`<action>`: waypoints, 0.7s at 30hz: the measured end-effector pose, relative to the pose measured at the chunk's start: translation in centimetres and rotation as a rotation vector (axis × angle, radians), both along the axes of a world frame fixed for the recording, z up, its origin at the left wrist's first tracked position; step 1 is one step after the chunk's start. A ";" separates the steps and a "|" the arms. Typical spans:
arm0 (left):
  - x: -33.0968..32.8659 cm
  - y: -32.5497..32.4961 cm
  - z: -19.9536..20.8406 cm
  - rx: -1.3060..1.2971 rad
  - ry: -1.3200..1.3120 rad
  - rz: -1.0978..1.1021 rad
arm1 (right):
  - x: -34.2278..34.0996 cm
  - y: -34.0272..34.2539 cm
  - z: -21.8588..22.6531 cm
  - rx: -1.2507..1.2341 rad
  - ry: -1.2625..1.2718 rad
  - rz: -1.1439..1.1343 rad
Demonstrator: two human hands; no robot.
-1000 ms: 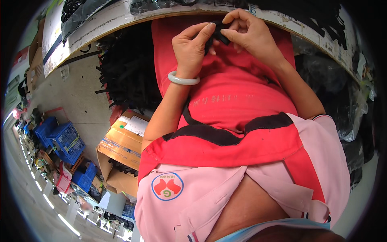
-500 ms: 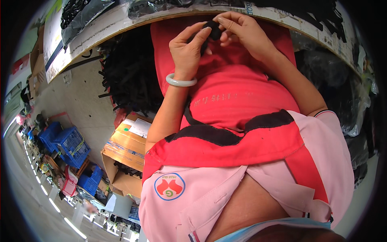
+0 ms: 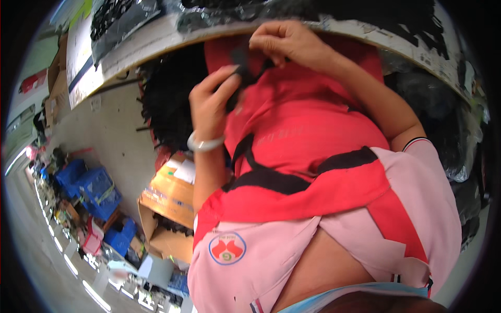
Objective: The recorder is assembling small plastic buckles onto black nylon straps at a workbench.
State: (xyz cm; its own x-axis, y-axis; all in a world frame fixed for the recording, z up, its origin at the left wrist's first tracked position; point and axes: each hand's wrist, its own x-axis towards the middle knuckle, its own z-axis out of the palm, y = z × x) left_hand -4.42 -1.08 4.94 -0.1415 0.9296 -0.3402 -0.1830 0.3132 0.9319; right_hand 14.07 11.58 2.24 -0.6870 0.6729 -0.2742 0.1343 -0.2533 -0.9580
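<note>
My left hand (image 3: 213, 101), with a pale bangle at the wrist, is closed, thumb and fingers pinching a soft black fabric strip (image 3: 241, 73). A dark grey end of it sticks up beyond the fingertips, smeared by motion. Farther up and to the right, my right hand (image 3: 292, 46) has its fingers pinched together at the other part of the black piece. Between the two hands the strip runs over the red apron (image 3: 292, 104) on my lap. Blur hides its exact shape.
A worktable edge (image 3: 209, 37) curves across the top, with black pieces in clear plastic (image 3: 125, 23) on it. Black strips (image 3: 169, 99) hang in a heap at left. An open cardboard box (image 3: 169, 195) and blue crates (image 3: 99, 193) stand on the floor; bagged black material (image 3: 436, 109) is at right.
My hands have moved apart. The left has gone left and toward me with the black strip, while the right has shifted slightly left. The bunched black piece is now stretched out between them.
</note>
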 end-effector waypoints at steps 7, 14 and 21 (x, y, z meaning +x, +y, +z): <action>-12.5 -9.9 -0.4 0.020 0.294 0.627 | 7.2 4.1 0.6 0.874 -0.278 -0.437; -10.6 -7.3 -6.7 -0.045 -0.172 0.596 | 8.6 9.9 0.9 1.374 -0.772 -0.276; -0.4 -0.1 -5.0 0.053 -0.299 0.143 | 10.6 12.7 3.7 1.440 -0.523 -0.433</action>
